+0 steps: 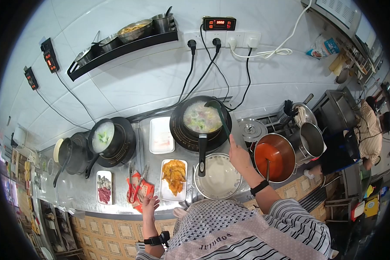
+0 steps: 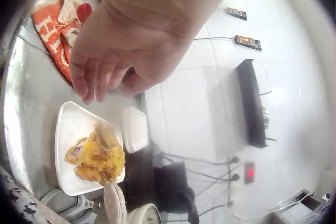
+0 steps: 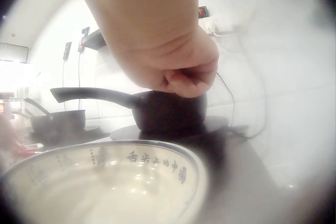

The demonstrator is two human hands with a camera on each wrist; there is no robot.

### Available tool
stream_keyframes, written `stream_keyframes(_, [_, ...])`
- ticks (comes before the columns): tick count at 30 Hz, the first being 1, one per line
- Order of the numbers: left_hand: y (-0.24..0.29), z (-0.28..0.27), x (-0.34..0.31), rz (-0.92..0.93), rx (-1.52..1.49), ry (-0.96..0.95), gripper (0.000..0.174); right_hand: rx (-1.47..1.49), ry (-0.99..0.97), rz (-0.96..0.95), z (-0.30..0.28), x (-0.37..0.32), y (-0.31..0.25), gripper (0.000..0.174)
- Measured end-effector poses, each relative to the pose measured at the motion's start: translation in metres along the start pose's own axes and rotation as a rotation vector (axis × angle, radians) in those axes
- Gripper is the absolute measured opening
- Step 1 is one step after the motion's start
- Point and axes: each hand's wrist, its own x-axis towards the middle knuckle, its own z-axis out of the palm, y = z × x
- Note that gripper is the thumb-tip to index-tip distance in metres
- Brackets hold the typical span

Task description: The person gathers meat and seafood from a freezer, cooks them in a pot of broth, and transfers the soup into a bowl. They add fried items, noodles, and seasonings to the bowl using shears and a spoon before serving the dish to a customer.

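Ladle (image 1: pixel 224 119): head in the pan (image 3: pixel 168 116), beyond right grip (image 1: pixel 238 153). From left: red cloth (image 1: pixel 147 189) just beyond left grip (image 1: pixel 149 204), fingers loose, nothing held; yellow-coated meat (image 1: pixel 174 175) to its right; white bowl (image 1: pixel 218 180) left of right grip, fingers curled round ladle handle.

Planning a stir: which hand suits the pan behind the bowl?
Probably the right hand: it grips the dark utensil in that pan. The left hand, empty, is by the red cloth.

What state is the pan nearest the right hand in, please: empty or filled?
Filled: the head view shows pale liquid and green pieces in the pan; depth unclear.
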Motion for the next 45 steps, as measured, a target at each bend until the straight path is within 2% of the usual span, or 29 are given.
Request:
stream_keyframes(9, [-0.001, 0.003, 0.001, 0.010, 0.031, 0.010, 0.034, 0.145, -0.088, 0.049, -0.023, 0.026, -0.027, 0.055])
stream_keyframes(12, [0.006, 0.007, -0.002, 0.026, 0.022, -0.007, 0.035, 0.307, 0.000, -0.053, 0.011, 0.057, -0.020, 0.052])
stream_keyframes(14, [0.006, 0.008, 0.002, 0.038, 0.033, -0.021, 0.036, 0.468, -0.053, -0.111, 0.010, 0.067, -0.019, 0.052])
stream_keyframes(16, [0.014, 0.008, -0.003, 0.032, 0.021, -0.001, 0.036, 0.596, -0.399, 0.159, -0.049, 0.057, -0.047, 0.053])
stream_keyframes(19, [0.008, 0.004, 0.001, 0.045, 0.012, -0.031, 0.037, 0.577, -0.272, -0.087, -0.035, 0.047, -0.023, 0.050])
stream_keyframes(21, [0.004, 0.000, 0.001, 0.034, 0.010, -0.015, 0.036, 0.478, -0.193, -0.175, -0.038, 0.034, -0.005, 0.048])
stream_keyframes(24, [0.003, 0.000, 0.001, 0.030, 0.008, -0.004, 0.035, 0.604, -0.087, -0.094, -0.066, 0.009, 0.002, 0.045])
stream_keyframes(25, [0.004, 0.000, 0.000, 0.021, 0.002, -0.004, 0.037, 0.641, -0.107, 0.009, -0.087, 0.001, -0.003, 0.045])
stream_keyframes(28, [0.007, 0.005, -0.001, 0.012, 0.015, -0.007, 0.041, 0.736, 0.193, -0.158, -0.073, -0.003, 0.020, 0.045])
stream_keyframes(30, [0.010, 0.010, 0.001, 0.016, 0.027, -0.017, 0.041, 0.779, 0.200, -0.117, -0.067, -0.003, 0.026, 0.045])
stream_keyframes(32, [0.024, 0.023, 0.000, 0.046, 0.030, -0.058, 0.039, 0.841, 0.208, -0.078, -0.056, 0.000, 0.030, 0.045])
stream_keyframes(33, [0.032, 0.031, 0.000, 0.066, 0.018, -0.084, 0.038, 0.897, 0.136, 0.006, -0.049, 0.002, 0.031, 0.046])
stream_keyframes(36, [0.063, 0.070, 0.000, 0.123, 0.021, -0.223, 0.038, 0.853, 0.239, -0.124, -0.035, 0.014, 0.026, 0.047])
stream_keyframes(41, [0.095, 0.155, 0.008, 0.184, 0.082, -0.436, 0.043, 0.777, 0.183, -0.133, -0.035, 0.029, 0.012, 0.041])
stream_keyframes(45, [0.100, 0.231, 0.009, 0.039, -0.041, -0.441, 0.044, 0.736, 0.145, -0.158, -0.018, 0.045, 0.015, 0.037])
